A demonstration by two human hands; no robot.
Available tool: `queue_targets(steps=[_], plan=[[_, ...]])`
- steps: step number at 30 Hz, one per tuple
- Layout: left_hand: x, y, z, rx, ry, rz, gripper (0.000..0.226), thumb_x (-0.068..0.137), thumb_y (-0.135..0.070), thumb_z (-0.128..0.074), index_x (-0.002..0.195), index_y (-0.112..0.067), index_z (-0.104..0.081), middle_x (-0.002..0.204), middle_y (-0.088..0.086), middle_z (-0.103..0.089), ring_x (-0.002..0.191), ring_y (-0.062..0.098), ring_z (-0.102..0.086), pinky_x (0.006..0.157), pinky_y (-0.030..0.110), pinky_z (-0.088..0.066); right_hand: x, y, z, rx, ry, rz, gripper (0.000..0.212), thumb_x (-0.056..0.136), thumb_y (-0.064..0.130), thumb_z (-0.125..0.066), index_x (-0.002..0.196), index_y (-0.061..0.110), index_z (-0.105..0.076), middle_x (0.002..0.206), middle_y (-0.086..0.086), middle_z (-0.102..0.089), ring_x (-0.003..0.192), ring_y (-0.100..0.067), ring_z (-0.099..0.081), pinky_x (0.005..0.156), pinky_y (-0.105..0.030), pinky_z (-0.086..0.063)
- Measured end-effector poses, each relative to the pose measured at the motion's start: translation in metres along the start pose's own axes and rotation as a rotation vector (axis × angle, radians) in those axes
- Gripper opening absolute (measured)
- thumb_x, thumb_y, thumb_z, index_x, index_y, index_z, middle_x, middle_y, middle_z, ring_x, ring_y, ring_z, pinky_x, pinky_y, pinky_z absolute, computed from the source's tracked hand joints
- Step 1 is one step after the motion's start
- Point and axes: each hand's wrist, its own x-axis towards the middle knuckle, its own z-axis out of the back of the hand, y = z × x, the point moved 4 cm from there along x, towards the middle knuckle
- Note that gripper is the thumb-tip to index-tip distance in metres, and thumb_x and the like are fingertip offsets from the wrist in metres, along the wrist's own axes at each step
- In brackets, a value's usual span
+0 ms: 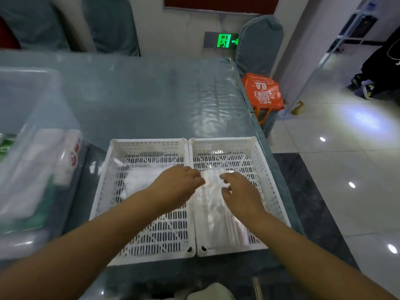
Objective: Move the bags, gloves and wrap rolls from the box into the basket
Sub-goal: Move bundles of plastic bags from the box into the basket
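Two white slotted baskets stand side by side on the table, the left basket point(112, 187) and the right basket point(275, 191). A clear packet of bags point(216, 215) lies lengthwise in the right basket. A white bag point(140, 180) lies in the left basket. My left hand point(179, 187) reaches across the divide between the baskets, its fingers curled at the packet's upper left corner. My right hand point(240, 193) hovers over the packet's top with fingers spread and bent. Whether either hand pinches the plastic is unclear. At the left stands the clear plastic box point(39, 131), holding white rolls point(69, 152) and green packs.
The table has a glossy grey-blue cover point(151, 100); its right edge runs just beside the right basket. An orange shopping bag point(263, 92) sits on a covered chair past the far right corner. Tiled floor lies to the right, where a person in dark clothes stands.
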Motion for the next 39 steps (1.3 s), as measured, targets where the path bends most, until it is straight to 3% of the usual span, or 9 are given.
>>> queue_targets(steps=[4,8,15,19,23,27,31,34,39], plan=[[-0.061,0.032,0.07,0.108,-0.137,0.22,0.025,0.072,-0.026,-0.074,0.097,-0.025,-0.069,0.089,-0.008,-0.073,0.073,0.011,-0.067,0.066,0.028,-0.055,0.018,0.078,0.02,0.022,-0.127,0.25,0.029,0.084,0.012,-0.058,0.111,0.023,-0.063,0.107,0.005,-0.066,0.09,-0.013,-0.061,0.075,-0.025,-0.046],[-0.137,0.078,0.137,0.177,-0.253,0.349,0.013,0.077,-0.021,-0.065,0.088,-0.016,-0.069,0.079,0.004,-0.071,0.065,0.026,-0.065,0.055,0.035,-0.054,0.03,0.166,0.028,0.02,-0.178,0.48,0.025,0.081,0.01,-0.061,0.105,0.018,-0.066,0.098,0.0,-0.068,0.082,-0.018,-0.063,0.07,-0.029,-0.049],[-0.28,0.196,0.191,0.254,-0.309,0.675,0.017,0.083,-0.019,-0.062,0.096,-0.013,-0.071,0.09,0.01,-0.072,0.081,0.033,-0.066,0.063,0.038,-0.05,0.043,0.338,-0.006,0.087,-0.104,0.7,0.021,0.083,0.009,-0.06,0.1,0.017,-0.069,0.095,0.0,-0.068,0.081,-0.018,-0.062,0.071,-0.032,-0.051],[-0.357,0.275,0.183,0.25,-0.24,0.835,0.023,0.086,-0.028,-0.056,0.106,-0.025,-0.066,0.106,-0.002,-0.069,0.097,0.024,-0.063,0.07,0.032,-0.047,0.061,0.431,-0.055,0.177,-0.023,0.701,0.017,0.083,0.013,-0.059,0.095,0.02,-0.069,0.094,0.005,-0.066,0.075,-0.011,-0.058,0.071,-0.026,-0.047],[-0.4,0.339,0.163,0.238,-0.027,0.811,0.03,0.089,-0.039,-0.048,0.117,-0.035,-0.056,0.115,-0.011,-0.063,0.106,0.015,-0.057,0.08,0.03,-0.046,0.09,0.503,-0.124,0.081,0.11,0.628,0.018,0.083,0.02,-0.058,0.099,0.023,-0.066,0.096,0.007,-0.062,0.081,-0.009,-0.054,0.072,-0.025,-0.042],[-0.412,0.378,0.148,0.24,0.046,0.635,0.034,0.088,-0.039,-0.046,0.12,-0.032,-0.055,0.112,-0.008,-0.065,0.105,0.017,-0.057,0.087,0.031,-0.043,0.121,0.532,-0.192,-0.31,0.363,0.4,0.029,0.087,0.023,-0.053,0.115,0.014,-0.056,0.116,-0.008,-0.059,0.104,-0.027,-0.055,0.081,-0.031,-0.042],[-0.41,0.392,0.133,0.208,0.098,0.481,0.033,0.088,-0.037,-0.044,0.118,-0.028,-0.056,0.107,-0.005,-0.067,0.101,0.019,-0.058,0.089,0.034,-0.044,0.126,0.523,-0.237,-0.642,0.602,0.165,0.05,0.09,0.034,-0.051,0.129,0.004,-0.04,0.132,-0.013,-0.05,0.117,-0.03,-0.05,0.089,-0.034,-0.043],[-0.41,0.395,0.126,0.156,0.067,0.418,0.033,0.088,-0.036,-0.045,0.117,-0.027,-0.056,0.102,-0.005,-0.068,0.096,0.019,-0.058,0.084,0.032,-0.043,0.117,0.513,-0.261,-0.452,0.666,-0.036,0.066,0.087,0.044,-0.056,0.129,-0.003,-0.034,0.119,-0.018,-0.056,0.107,-0.034,-0.058,0.061,-0.03,-0.044],[-0.41,0.398,0.121,0.121,0.045,0.404,0.033,0.088,-0.039,-0.044,0.116,-0.027,-0.056,0.102,-0.004,-0.068,0.093,0.017,-0.059,0.078,0.031,-0.042,0.112,0.496,-0.271,-0.049,0.493,-0.267,0.089,0.072,0.041,-0.076,0.132,-0.005,-0.027,0.12,-0.016,-0.055,0.103,-0.03,-0.058,0.083,-0.037,-0.052]])
